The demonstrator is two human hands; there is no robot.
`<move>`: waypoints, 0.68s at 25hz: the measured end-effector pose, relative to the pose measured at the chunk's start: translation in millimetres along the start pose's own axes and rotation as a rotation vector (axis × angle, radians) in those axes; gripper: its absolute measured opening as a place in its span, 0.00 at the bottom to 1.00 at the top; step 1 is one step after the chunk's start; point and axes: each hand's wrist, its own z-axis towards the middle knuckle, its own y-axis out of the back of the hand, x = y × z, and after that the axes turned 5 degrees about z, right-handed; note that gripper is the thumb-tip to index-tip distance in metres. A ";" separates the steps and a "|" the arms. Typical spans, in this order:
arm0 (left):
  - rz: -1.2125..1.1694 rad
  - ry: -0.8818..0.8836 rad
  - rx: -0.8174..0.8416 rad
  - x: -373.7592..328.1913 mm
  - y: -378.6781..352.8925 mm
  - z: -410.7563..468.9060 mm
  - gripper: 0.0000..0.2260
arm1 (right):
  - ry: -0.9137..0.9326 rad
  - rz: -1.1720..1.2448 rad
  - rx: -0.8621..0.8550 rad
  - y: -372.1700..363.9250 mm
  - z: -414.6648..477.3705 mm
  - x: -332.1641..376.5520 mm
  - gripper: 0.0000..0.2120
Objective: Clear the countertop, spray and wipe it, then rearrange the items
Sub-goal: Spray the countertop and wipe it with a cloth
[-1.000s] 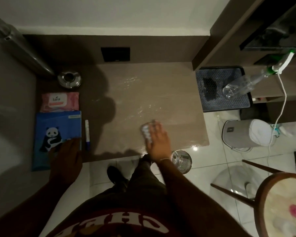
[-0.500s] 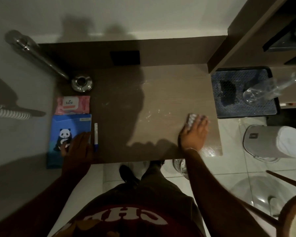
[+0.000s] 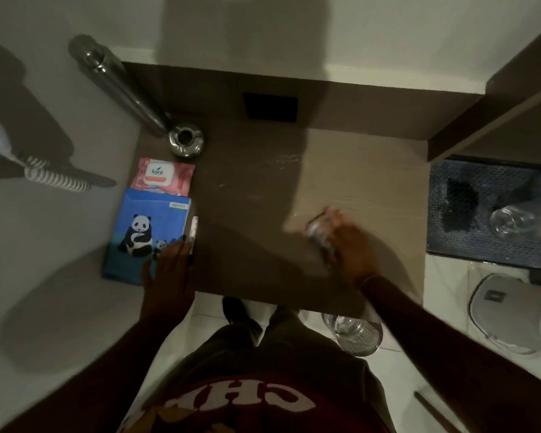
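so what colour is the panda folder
Blue, with a black-and-white panda; head view.

You look down into a dimly lit corner. A pale wall (image 3: 388, 32) runs behind a brown backsplash (image 3: 356, 104) bearing a dark rectangular plate (image 3: 270, 106). A dark wooden shelf unit (image 3: 497, 114) stands at right. The floor (image 3: 444, 292) is glossy white tile, carrying a dark textured mat (image 3: 469, 245) and a mesh metal bin (image 3: 358, 337).

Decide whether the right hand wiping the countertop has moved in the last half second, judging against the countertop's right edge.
Yes. The right hand, with the wipe, has slid left, away from the countertop's right edge towards its middle.
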 end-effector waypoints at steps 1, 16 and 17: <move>-0.011 0.025 0.015 -3.0 -2.0 -5.4 0.27 | -0.179 -0.011 -0.072 17.2 16.8 -15.4 0.29; -0.024 0.159 0.071 -20.3 -34.9 -18.0 0.28 | 0.179 -0.020 -0.041 -30.4 -2.7 -0.1 0.28; -0.024 0.161 0.094 -20.7 -37.3 -14.7 0.28 | -0.050 0.006 -0.140 -9.7 1.2 -29.4 0.28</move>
